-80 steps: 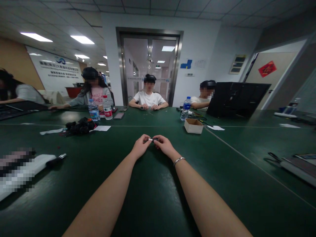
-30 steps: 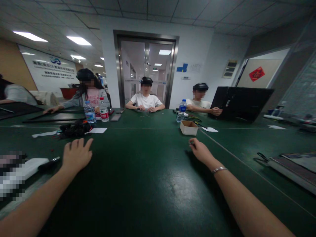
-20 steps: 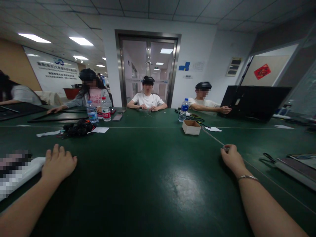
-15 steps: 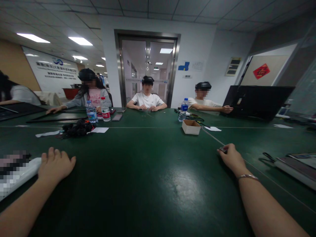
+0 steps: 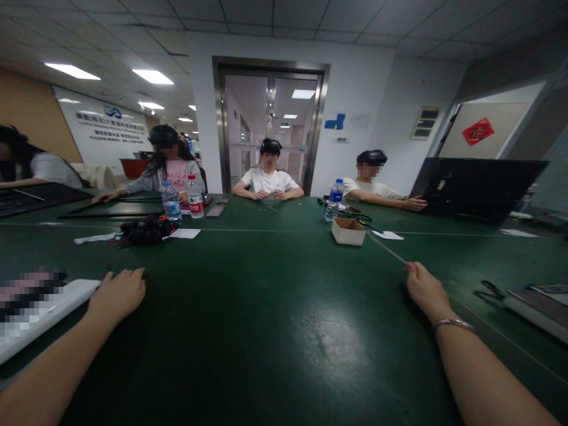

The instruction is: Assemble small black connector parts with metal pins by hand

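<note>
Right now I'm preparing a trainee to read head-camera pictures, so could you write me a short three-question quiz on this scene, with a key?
1. Multiple choice: which of these is nearest the camera wearer's left hand?
A) pale open box
B) white flat object
C) blue-capped bottle

2. True or false: the wearer's two hands are touching each other.

3. Fill in the blank: the silver bracelet is worn on the wearer's own ___ side.

Key:
1. B
2. False; the right hand is well apart from the left.
3. right
</note>
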### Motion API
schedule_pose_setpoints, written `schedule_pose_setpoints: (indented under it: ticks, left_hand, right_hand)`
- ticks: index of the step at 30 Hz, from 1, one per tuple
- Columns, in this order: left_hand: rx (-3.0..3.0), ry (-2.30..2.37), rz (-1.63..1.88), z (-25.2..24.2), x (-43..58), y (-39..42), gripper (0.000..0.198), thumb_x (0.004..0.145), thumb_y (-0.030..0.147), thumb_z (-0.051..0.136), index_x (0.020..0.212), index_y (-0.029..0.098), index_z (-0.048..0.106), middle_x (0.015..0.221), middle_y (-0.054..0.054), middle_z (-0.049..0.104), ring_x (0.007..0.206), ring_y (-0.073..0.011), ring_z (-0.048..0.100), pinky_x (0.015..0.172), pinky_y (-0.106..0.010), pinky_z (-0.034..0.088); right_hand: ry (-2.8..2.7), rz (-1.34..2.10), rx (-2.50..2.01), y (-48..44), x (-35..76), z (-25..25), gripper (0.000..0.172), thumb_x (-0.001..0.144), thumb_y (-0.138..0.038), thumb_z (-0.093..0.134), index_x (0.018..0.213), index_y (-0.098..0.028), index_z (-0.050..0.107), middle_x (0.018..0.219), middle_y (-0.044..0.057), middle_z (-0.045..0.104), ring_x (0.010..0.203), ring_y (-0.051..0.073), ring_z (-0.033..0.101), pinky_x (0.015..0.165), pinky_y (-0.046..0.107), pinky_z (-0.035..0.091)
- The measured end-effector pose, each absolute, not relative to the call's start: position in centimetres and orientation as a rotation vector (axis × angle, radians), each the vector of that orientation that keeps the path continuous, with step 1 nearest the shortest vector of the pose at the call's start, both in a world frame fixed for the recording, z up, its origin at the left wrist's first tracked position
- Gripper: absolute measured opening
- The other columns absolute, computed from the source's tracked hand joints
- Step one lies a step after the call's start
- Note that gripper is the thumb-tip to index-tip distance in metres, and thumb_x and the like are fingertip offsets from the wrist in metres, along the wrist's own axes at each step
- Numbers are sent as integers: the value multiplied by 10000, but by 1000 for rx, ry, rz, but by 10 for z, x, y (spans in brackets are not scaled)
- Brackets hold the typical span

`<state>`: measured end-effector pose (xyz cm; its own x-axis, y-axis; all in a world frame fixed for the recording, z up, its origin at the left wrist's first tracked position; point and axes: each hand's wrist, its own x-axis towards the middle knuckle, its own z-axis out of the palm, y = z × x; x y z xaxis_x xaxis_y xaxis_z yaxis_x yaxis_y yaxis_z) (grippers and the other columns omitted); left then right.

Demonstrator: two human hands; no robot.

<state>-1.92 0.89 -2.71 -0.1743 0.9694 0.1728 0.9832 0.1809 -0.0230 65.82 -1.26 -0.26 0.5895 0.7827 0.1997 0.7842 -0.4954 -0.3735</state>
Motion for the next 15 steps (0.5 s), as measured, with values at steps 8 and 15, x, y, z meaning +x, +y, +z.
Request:
schedule_pose_setpoints:
  ticks: [8,15]
  left_hand:
    - [-1960,-2251,-53,-14,-10,6,502,848,208,314,1277,49,522,1305,-205,533,1167,-305,531,1009,-427,368]
    - [-1926,-2355,77,-10,-20,0,526,809,141,327,1301,89,504,1291,-193,545,1113,-315,559,968,-425,384]
  right_hand:
    - [-1201,-69,-2439,-1,660,-11,422,880,-486,276,983,-237,600,933,131,656,999,356,548,810,529,407]
    - [-929,191,-2232,8,679,-15,312,861,-354,259,839,-220,540,797,57,676,905,264,606,891,505,386]
